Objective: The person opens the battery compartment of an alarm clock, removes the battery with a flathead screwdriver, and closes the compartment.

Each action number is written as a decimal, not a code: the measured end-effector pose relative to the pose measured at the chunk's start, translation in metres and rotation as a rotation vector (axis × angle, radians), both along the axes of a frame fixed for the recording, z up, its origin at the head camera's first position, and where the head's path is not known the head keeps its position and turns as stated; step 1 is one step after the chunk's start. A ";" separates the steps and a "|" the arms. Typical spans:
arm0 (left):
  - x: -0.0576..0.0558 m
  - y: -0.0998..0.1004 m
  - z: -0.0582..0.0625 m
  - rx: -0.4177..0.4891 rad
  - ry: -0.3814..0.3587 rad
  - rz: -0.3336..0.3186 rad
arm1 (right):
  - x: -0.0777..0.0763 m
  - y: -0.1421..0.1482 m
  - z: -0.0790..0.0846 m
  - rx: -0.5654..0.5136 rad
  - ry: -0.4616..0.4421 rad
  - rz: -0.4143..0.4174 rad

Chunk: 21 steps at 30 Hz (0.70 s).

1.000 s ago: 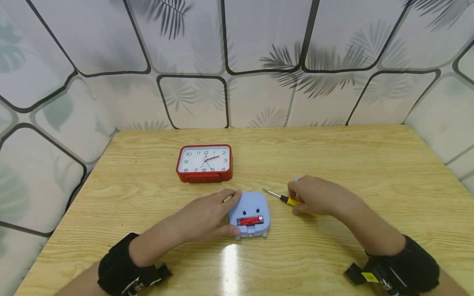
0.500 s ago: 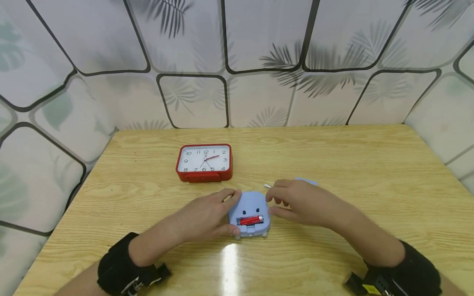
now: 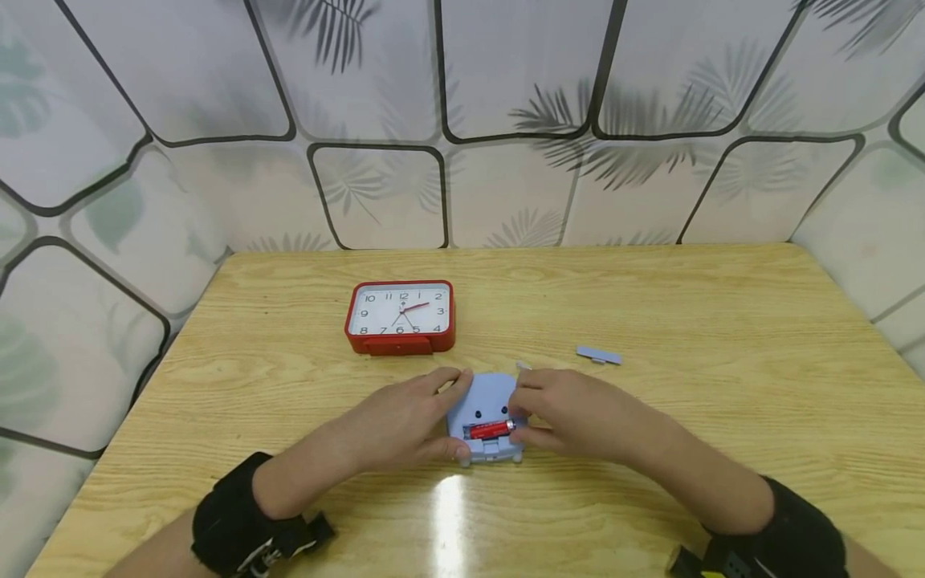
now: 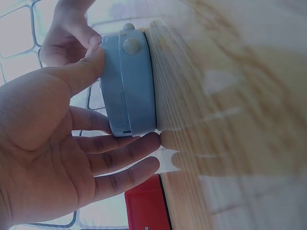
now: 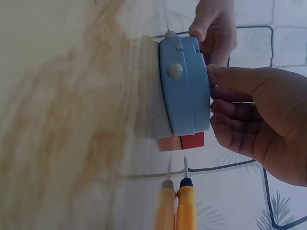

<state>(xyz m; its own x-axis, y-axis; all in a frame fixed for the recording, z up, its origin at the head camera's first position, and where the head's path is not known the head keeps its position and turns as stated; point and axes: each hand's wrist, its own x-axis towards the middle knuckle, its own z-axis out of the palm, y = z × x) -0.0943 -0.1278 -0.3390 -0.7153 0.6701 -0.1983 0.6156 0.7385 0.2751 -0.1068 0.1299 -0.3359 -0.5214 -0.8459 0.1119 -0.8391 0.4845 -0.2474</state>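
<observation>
A small light-blue clock [image 3: 491,393] lies back side up, showing two black knobs and an uncovered battery slot. Inside the slot sits a red battery [image 3: 488,430]. My left hand [image 3: 405,417] grips the clock's left side, thumb at the lower corner and index finger at the upper one. At the slot's right end, my right hand [image 3: 571,413] has its thumb and curled fingers around the silver tip of the battery. From the side, the clock [image 5: 184,91] shows its round pale feet, with the right fingertips [image 5: 219,72] at its back.
Behind the clock stands a red alarm clock [image 3: 401,317] with a white dial. A blue battery cover [image 3: 598,355] lies farther right. The right hand mostly hides a screwdriver in the head view; its yellow handle [image 5: 186,206] shows in the right wrist view. A patterned wall borders the wooden table.
My right hand has let go of the screwdriver and moved left to the battery end, uncovering the battery cover behind it. My left hand has kept its grip on the blue clock.
</observation>
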 end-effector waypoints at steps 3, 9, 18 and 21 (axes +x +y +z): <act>0.000 0.000 0.000 0.001 0.005 -0.002 | 0.002 -0.002 -0.003 -0.012 0.068 0.026; 0.000 0.000 0.000 0.004 0.008 -0.004 | 0.004 -0.005 -0.004 0.027 0.128 0.033; 0.000 0.000 0.000 0.004 -0.009 0.004 | 0.003 -0.003 -0.002 -0.019 0.164 0.054; 0.000 0.000 0.000 0.003 -0.010 0.006 | 0.002 -0.002 -0.001 -0.048 0.170 0.060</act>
